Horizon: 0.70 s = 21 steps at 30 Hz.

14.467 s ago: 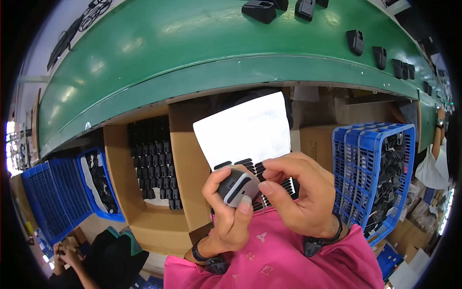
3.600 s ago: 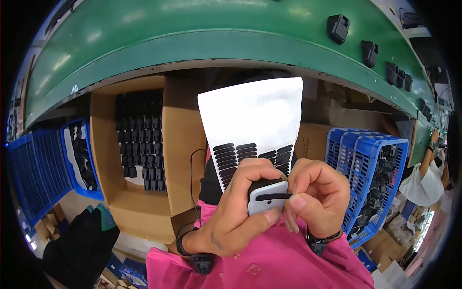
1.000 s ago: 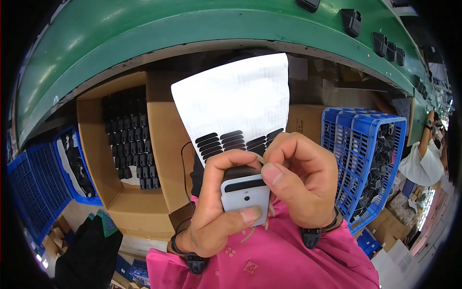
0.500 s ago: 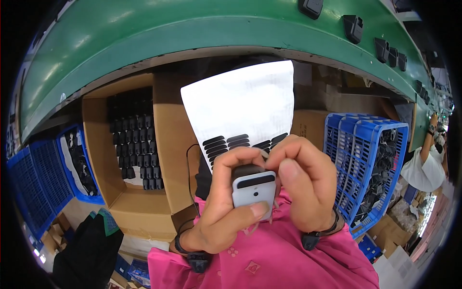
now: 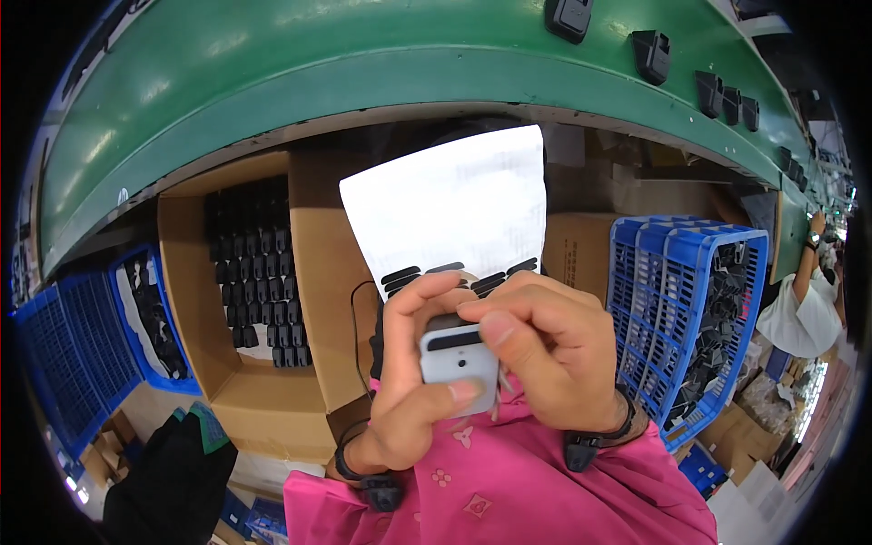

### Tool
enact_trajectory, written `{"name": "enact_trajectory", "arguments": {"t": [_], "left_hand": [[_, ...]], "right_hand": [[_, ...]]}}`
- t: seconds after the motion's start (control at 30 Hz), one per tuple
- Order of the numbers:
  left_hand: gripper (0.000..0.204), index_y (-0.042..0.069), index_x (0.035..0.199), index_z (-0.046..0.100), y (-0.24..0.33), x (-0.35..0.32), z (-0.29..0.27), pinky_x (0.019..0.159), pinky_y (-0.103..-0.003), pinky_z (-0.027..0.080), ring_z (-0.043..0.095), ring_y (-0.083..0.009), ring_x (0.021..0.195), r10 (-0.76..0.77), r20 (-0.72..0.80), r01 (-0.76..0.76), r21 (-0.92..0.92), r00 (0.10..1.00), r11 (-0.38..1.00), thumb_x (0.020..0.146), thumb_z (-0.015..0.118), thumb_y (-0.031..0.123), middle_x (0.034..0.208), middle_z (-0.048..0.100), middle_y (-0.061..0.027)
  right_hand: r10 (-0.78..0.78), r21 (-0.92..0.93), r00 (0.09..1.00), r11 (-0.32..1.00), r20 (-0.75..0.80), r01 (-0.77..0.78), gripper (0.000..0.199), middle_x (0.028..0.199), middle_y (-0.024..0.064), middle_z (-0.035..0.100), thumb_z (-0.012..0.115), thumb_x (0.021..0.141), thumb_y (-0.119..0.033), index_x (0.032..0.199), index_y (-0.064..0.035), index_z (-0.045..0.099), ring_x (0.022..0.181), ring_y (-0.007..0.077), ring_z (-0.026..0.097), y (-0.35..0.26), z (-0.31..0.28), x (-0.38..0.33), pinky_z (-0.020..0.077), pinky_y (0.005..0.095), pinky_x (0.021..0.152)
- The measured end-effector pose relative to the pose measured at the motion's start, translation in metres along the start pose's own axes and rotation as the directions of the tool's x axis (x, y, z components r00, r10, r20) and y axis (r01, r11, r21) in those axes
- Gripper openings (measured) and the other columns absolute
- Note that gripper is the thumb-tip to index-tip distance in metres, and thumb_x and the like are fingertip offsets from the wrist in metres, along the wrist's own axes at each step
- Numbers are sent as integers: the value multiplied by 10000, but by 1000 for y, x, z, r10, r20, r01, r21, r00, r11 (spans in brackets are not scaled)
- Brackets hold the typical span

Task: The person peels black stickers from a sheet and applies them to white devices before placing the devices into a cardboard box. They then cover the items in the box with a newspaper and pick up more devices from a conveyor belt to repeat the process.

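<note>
My left hand (image 5: 398, 400): holding grey rounded plastic casing (image 5: 474, 367). Right hand (image 5: 563, 350), narrowed: thumb back at oblong black strip (image 5: 451, 341); work apparently unfinished.

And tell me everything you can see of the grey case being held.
The case has a seemingly plastic grey face with rounded corners, a black strip across its far end and a small dark hole below. The left hand grips it face-up above pink clothing, thumb on the face; the right hand covers the strip's right end.
</note>
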<state>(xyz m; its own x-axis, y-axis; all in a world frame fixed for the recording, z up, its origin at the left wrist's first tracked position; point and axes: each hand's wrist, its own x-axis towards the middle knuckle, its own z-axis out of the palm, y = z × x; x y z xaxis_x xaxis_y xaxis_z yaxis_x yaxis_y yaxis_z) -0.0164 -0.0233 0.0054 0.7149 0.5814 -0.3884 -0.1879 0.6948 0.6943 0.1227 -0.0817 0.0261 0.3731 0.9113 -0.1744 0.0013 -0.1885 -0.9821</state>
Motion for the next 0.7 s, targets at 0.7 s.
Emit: {"name": "enact_trajectory", "arguments": {"t": [0.7], "left_hand": [[574,-3,1188,572,12,-4,-49,820,-334,477,602,-233,943,69,259,-255,805,963,536,678,774,166,1060,622,-145]], "right_hand": [[-80,-248,898,947,433,205,290,722,86,600,704,790,-151,1041,-23,636,581,185,586,34,-4,1,465,278,537]]}}
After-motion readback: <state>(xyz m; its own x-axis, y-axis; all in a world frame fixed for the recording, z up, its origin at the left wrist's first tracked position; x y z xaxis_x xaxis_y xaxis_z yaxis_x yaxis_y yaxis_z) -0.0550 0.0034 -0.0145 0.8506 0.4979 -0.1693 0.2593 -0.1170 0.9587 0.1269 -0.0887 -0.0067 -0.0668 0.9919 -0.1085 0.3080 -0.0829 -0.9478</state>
